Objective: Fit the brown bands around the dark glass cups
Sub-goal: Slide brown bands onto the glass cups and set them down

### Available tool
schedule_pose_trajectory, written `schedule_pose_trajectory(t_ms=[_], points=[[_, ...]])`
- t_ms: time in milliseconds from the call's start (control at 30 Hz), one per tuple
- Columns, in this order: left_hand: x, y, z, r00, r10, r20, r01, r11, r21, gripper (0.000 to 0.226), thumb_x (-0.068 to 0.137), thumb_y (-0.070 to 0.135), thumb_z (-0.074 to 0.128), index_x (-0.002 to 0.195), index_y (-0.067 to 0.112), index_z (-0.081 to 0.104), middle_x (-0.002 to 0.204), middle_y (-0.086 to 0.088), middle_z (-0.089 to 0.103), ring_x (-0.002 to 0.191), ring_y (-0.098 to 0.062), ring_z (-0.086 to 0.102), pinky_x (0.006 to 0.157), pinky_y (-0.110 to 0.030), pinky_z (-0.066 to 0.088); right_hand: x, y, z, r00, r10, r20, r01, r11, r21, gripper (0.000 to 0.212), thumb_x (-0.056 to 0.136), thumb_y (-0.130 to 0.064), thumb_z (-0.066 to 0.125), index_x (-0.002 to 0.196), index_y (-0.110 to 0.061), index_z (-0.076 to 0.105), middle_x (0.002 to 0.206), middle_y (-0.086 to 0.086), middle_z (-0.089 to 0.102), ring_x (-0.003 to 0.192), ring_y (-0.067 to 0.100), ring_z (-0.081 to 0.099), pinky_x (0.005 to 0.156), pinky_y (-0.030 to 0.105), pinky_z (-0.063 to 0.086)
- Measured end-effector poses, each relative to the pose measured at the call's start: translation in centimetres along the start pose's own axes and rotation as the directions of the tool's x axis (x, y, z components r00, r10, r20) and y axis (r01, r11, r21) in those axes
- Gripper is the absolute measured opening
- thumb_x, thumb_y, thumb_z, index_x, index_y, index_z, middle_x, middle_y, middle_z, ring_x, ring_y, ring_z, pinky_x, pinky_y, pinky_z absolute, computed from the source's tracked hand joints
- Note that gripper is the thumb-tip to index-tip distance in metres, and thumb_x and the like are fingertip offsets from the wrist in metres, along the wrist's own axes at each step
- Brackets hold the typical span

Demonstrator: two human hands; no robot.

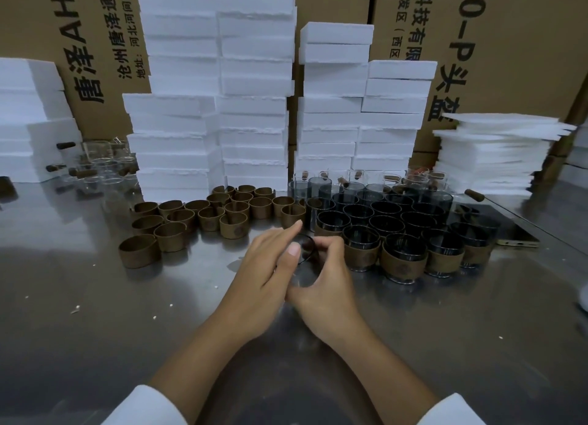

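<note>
Both hands meet at one dark glass cup [304, 249], held tilted between them just above the metal table [95, 313]. The right hand [324, 278] curls its fingers round the body of the cup. The left hand [270, 265] lies against the other side with fingers nearly straight and the thumb at the rim. I see no band on this cup, though the hands hide most of it. So I judge that the cup is in hand but its band is not yet fetched. The next move calls for one hand to reach a loose band and slide it squarely over the glass, while the other holds firm.

Loose brown bands [170, 236] stand beyond and left of the left hand, about eighteen. Right of the right hand, four banded cups [404, 259] make the nearest row. Behind them are about twenty bare dark cups [385, 208], too crowded to count exactly. Farther beyond, white foam blocks [254, 106] are stacked.
</note>
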State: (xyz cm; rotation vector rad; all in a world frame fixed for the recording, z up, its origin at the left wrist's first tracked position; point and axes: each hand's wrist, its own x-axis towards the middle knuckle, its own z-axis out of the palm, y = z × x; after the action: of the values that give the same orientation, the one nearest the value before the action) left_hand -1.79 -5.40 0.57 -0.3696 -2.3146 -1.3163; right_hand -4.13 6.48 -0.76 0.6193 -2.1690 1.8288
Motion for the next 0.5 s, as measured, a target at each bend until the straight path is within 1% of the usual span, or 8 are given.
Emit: schedule_pose_trajectory(t_ms=[67,133,167,233,300,333,433,500], points=[[0.2,0.3,0.2,0.999,0.038,0.003,-0.038,0.999,0.033,0.035,0.091,0.06,0.03,0.124,0.057,0.039,0.129,0.043,0.04,0.133,0.014,0.027,0.107,-0.005,0.018,0.0,0.1,0.2,1.0,0.016,0.022,-0.016,1.0,-0.003,0.059,0.055,-0.046,0.073,0.103,-0.04,0.038,0.11,-0.013,0.056,0.099,-0.007,0.056,0.077,0.011,0.047],[0.1,0.6,0.4,0.996,0.088,0.009,-0.089,0.994,0.064,0.033,0.091,0.06,0.028,0.122,0.059,0.04,0.127,0.053,0.033,0.134,0.015,0.024,0.105,-0.002,0.015,0.2,0.3,0.4,0.999,0.009,0.047,-0.008,1.0,-0.002,0.055,0.06,-0.037,0.072,0.104,-0.039,0.038,0.111,-0.011,0.057,0.1,-0.005,0.057,0.076,0.012,0.047],[0.0,0.8,0.4,0.994,0.11,0.018,-0.111,0.991,0.078,0.033,0.09,0.059,0.027,0.121,0.059,0.04,0.128,0.053,0.032,0.135,0.014,0.023,0.106,-0.003,0.015,0.3,0.3,0.4,0.998,0.004,0.055,-0.003,1.0,-0.003,0.051,0.063,-0.033,0.07,0.103,-0.038,0.038,0.11,-0.009,0.058,0.097,-0.005,0.058,0.074,0.011,0.047],[-0.1,1.1,0.6,0.987,0.157,0.037,-0.16,0.98,0.114,0.034,0.092,0.057,0.026,0.122,0.057,0.042,0.133,0.046,0.035,0.137,0.01,0.023,0.108,-0.007,0.016,0.4,0.4,0.4,0.999,-0.004,0.054,0.005,1.0,-0.008,0.041,0.069,-0.029,0.067,0.098,-0.035,0.039,0.101,-0.008,0.058,0.087,-0.005,0.059,0.067,0.013,0.045],[-0.2,1.2,0.6,0.981,0.185,0.049,-0.19,0.972,0.137,0.035,0.094,0.056,0.026,0.125,0.054,0.042,0.134,0.04,0.039,0.138,0.008,0.023,0.108,-0.008,0.016,0.6,0.6,0.4,1.0,-0.01,0.024,0.01,1.0,-0.001,0.035,0.074,-0.021,0.066,0.093,-0.034,0.039,0.093,-0.008,0.056,0.079,-0.004,0.056,0.067,0.017,0.043],[-0.2,1.3,0.6,0.981,0.188,0.054,-0.194,0.971,0.139,0.035,0.094,0.055,0.026,0.125,0.054,0.041,0.134,0.039,0.039,0.138,0.009,0.023,0.109,-0.009,0.016,0.7,0.6,0.4,1.0,-0.001,-0.001,0.001,1.0,0.004,0.036,0.075,-0.019,0.066,0.092,-0.036,0.04,0.094,-0.008,0.056,0.081,-0.002,0.056,0.069,0.019,0.044],[-0.3,1.3,0.5,0.981,0.183,0.069,-0.19,0.972,0.136,0.034,0.094,0.056,0.025,0.125,0.057,0.04,0.137,0.039,0.035,0.138,0.009,0.022,0.109,-0.009,0.016,0.9,0.6,0.2,0.999,0.024,-0.034,-0.024,0.999,0.021,0.043,0.073,-0.02,0.071,0.096,-0.038,0.039,0.107,-0.004,0.057,0.099,0.01,0.059,0.082,0.024,0.049],[-0.4,1.3,0.5,0.981,0.185,0.058,-0.191,0.972,0.14,0.034,0.094,0.055,0.026,0.125,0.055,0.041,0.135,0.037,0.04,0.138,0.007,0.025,0.11,-0.013,0.02,1.0,0.7,0.0,0.997,0.03,-0.066,-0.03,1.0,0.008,0.051,0.074,-0.011,0.075,0.099,-0.037,0.038,0.112,-0.004,0.056,0.104,0.012,0.057,0.085,0.021,0.047]])
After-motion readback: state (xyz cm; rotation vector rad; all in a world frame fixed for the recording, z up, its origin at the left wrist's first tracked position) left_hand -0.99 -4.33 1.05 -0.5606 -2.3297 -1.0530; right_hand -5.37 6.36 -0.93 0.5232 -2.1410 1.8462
